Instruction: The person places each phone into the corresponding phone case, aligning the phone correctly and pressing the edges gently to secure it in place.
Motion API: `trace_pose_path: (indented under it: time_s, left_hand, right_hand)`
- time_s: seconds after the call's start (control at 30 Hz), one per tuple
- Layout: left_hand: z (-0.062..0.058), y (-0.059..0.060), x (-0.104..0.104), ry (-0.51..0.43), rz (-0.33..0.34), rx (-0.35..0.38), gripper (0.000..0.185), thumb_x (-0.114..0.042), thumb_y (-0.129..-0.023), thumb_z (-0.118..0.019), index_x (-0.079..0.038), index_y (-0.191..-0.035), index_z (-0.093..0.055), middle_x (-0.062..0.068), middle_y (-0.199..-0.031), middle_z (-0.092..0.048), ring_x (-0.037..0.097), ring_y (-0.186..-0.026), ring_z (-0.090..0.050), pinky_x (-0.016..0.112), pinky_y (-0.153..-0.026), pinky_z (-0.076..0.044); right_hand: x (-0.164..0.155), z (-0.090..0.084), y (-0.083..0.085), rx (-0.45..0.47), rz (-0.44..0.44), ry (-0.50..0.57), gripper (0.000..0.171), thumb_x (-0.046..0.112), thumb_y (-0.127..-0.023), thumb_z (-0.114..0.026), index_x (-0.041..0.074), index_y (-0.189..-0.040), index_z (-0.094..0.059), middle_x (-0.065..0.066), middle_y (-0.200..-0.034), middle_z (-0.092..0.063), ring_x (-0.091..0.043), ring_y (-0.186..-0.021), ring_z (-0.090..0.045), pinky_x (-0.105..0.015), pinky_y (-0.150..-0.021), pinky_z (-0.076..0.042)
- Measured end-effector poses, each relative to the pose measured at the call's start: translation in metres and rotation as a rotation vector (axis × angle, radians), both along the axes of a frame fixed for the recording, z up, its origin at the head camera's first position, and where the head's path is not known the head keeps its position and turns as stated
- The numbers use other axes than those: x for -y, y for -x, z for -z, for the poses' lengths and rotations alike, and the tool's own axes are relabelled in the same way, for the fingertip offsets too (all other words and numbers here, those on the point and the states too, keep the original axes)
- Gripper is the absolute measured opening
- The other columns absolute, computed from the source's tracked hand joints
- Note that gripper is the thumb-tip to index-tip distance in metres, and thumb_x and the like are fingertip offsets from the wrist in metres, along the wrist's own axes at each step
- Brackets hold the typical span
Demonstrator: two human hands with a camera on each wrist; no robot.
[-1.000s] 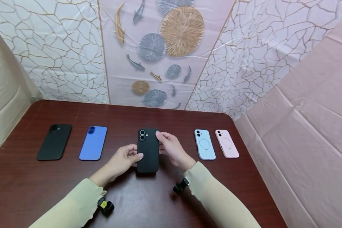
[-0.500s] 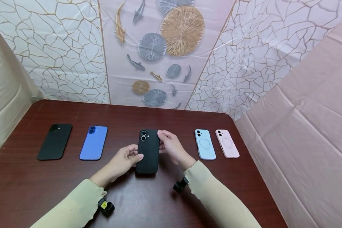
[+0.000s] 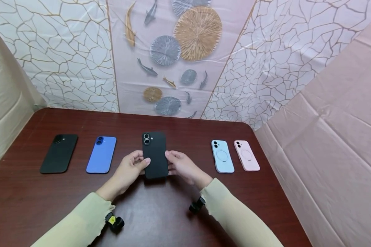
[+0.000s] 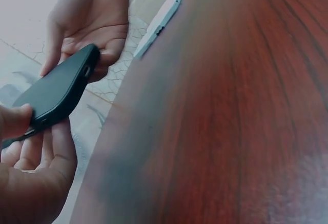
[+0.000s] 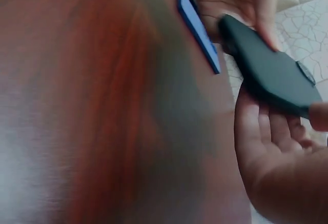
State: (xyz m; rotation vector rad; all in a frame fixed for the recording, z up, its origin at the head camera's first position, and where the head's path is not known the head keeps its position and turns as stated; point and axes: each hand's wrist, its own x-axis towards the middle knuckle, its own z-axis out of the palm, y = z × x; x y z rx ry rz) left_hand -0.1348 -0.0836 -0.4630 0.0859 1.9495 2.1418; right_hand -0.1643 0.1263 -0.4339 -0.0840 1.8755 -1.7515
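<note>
We note the matte black cased phone [image 3: 155, 155] lifted off the dark red wooden tabletop [image 3: 173, 219], between 2 hands: left hand [image 3: 130, 169] and right hand [image 3: 180, 166], each grip pinching one long edge.

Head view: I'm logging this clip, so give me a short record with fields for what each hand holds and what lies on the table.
held item: black phone, lifted off the table, camera end away from the person
left hand: grips its left edge
right hand: grips its right edge
left of hands: black case, blue phone, lying flat
right of hands: light blue case, pink case, lying flat
</note>
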Motion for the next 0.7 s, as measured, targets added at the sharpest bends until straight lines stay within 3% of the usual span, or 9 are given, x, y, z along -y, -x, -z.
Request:
trace_pose_path:
  time_s: [0.13, 0.27, 0.57, 0.7]
  left_hand:
    - [-0.001, 0.003, 0.001, -0.046, -0.05, 0.02, 0.029, -0.02, -0.099, -0.058, -0.001, -0.12, -0.054, 0.017, -0.108, -0.063, 0.021, -0.098, -0.066, 0.036, -0.079, -0.056]
    - [0.0, 0.003, 0.001, -0.054, -0.063, 0.045, 0.03, -0.022, -0.099, -0.058, 0.0, -0.12, -0.053, 0.016, -0.108, -0.063, 0.02, -0.096, -0.065, 0.034, -0.077, -0.055]
    - [-0.004, 0.005, 0.003, -0.093, -0.047, 0.059, 0.035, -0.023, -0.098, -0.059, 0.0, -0.123, -0.052, 0.014, -0.109, -0.064, 0.019, -0.094, -0.065, 0.033, -0.077, -0.055]
    - [-0.005, 0.005, 0.003, -0.123, -0.03, 0.091, 0.037, -0.022, -0.098, -0.059, 0.002, -0.124, -0.05, 0.014, -0.109, -0.064, 0.018, -0.094, -0.064, 0.033, -0.077, -0.055]
  right_hand:
    - [-0.001, 0.004, -0.007, -0.012, -0.106, 0.034, 0.026, 0.02, -0.103, -0.05, -0.001, -0.116, -0.055, -0.017, -0.107, -0.067, -0.038, -0.097, -0.065, -0.042, -0.084, -0.054]
    - [-0.001, 0.007, -0.009, -0.074, -0.144, 0.018, 0.021, 0.014, -0.102, -0.051, -0.002, -0.114, -0.053, -0.017, -0.105, -0.068, -0.045, -0.1, -0.062, -0.041, -0.085, -0.054]
    - [0.001, 0.007, -0.013, -0.191, -0.097, -0.02, 0.021, 0.014, -0.102, -0.05, -0.003, -0.112, -0.056, -0.015, -0.1, -0.07, -0.045, -0.098, -0.063, -0.04, -0.084, -0.054]
    - [0.003, 0.009, -0.015, -0.235, -0.06, -0.052, 0.023, 0.017, -0.102, -0.05, -0.004, -0.109, -0.058, -0.014, -0.093, -0.07, -0.035, -0.088, -0.068, -0.042, -0.082, -0.054]
